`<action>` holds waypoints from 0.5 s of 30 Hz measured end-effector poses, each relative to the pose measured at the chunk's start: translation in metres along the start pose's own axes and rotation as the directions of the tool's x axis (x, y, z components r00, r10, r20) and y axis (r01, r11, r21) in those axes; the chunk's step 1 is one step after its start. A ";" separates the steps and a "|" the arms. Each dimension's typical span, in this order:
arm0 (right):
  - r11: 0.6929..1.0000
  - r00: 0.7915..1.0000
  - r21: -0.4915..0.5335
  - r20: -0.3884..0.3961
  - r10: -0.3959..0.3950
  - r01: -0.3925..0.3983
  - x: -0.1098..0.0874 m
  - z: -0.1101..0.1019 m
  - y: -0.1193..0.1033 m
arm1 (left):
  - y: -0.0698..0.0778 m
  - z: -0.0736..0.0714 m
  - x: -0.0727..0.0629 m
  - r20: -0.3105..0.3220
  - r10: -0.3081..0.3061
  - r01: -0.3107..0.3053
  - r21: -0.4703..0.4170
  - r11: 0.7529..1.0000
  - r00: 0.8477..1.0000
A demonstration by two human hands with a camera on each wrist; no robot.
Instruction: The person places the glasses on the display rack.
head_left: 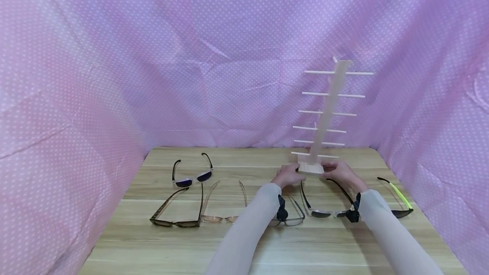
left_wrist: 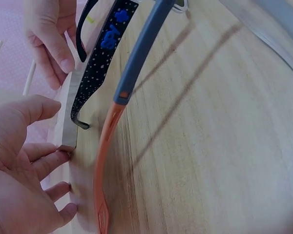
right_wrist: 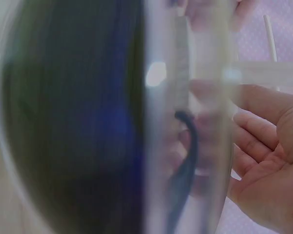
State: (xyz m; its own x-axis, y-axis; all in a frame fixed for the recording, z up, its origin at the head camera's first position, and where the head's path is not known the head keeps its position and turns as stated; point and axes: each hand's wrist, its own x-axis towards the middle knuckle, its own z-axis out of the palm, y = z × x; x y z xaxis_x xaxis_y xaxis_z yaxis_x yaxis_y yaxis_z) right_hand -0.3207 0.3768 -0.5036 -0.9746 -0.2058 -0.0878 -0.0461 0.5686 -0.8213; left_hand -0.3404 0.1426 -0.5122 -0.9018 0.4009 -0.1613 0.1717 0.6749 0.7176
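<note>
A pale wooden display stand [head_left: 330,111] with several crossbars rises at the back right of the table and looks slanted to the right. My left hand [head_left: 287,175] grips the left side of its base [head_left: 310,169], thumb and fingers at the edge in the left wrist view. On the opposite side my right hand [head_left: 341,173] holds the base with curled fingers. Clear-framed sunglasses [head_left: 321,214] lie below my right wrist, and grey-framed glasses [head_left: 295,222] sit partly behind my left forearm. A dark lens [right_wrist: 73,117] close to the camera covers much of the right wrist view.
Light-framed sunglasses [head_left: 192,181], brown patterned glasses [head_left: 175,224] and orange-tinted glasses [head_left: 214,219] lie at the left. Yellow-green sunglasses [head_left: 403,212] are at the far right. A grey-and-orange temple arm [left_wrist: 103,151] crosses the left wrist view. Pink dotted cloth [head_left: 237,75] surrounds the table.
</note>
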 end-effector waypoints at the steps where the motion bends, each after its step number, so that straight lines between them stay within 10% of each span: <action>1: 1.000 1.000 -0.001 0.002 0.009 -0.009 0.001 0.001 -0.002 | -0.001 -0.001 0.001 -0.001 0.008 -0.008 -0.018 1.000 1.000; 15: 0.997 0.998 -0.059 -0.041 -0.057 0.055 0.016 0.023 -0.020 | -0.009 -0.032 -0.012 0.077 0.058 -0.052 -0.073 0.996 0.995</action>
State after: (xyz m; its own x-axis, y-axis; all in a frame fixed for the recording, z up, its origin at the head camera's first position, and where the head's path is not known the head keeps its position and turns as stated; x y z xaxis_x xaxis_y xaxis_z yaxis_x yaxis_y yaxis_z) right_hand -0.3303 0.3436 -0.5017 -0.9786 -0.2052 -0.0177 -0.1121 0.6025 -0.7902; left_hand -0.3440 0.1114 -0.4953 -0.8571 0.4859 -0.1714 0.1891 0.6061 0.7726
